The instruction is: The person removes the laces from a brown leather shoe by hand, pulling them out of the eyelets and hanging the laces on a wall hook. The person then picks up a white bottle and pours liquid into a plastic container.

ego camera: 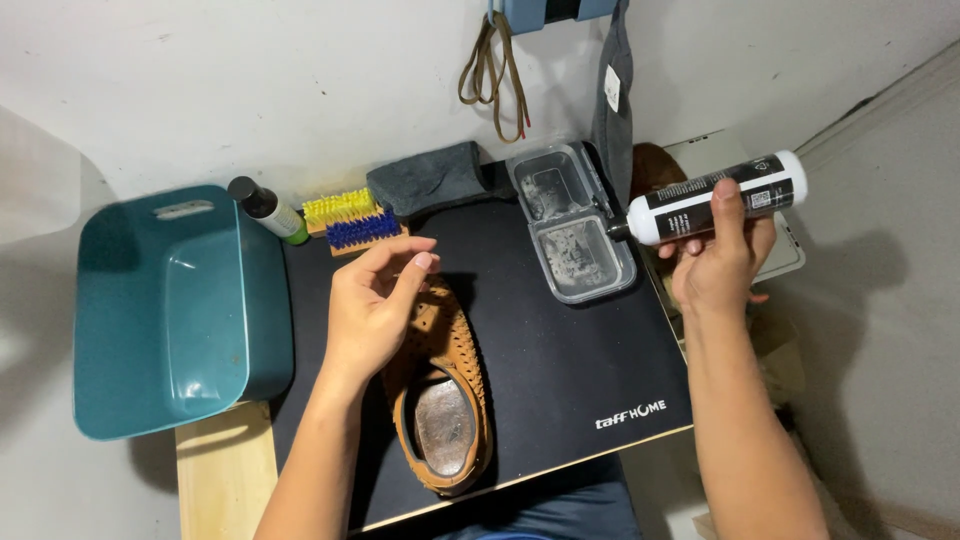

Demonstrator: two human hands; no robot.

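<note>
Right hand (722,262) grips a tilted white bottle (715,198), nozzle over the clear tray (570,222), while left hand (372,305), fingers loosely released, hovers above the tan shoe (440,400).

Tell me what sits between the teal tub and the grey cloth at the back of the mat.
In the head view, a dark-capped bottle and two brushes, yellow and blue.

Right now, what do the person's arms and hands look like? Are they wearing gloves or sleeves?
No gloves and no sleeves. The left hand and right hand are bare, and both forearms are bare as far as the picture's bottom edge. No rings, watch or bracelets show. The fingernails are short and unpainted.
</note>
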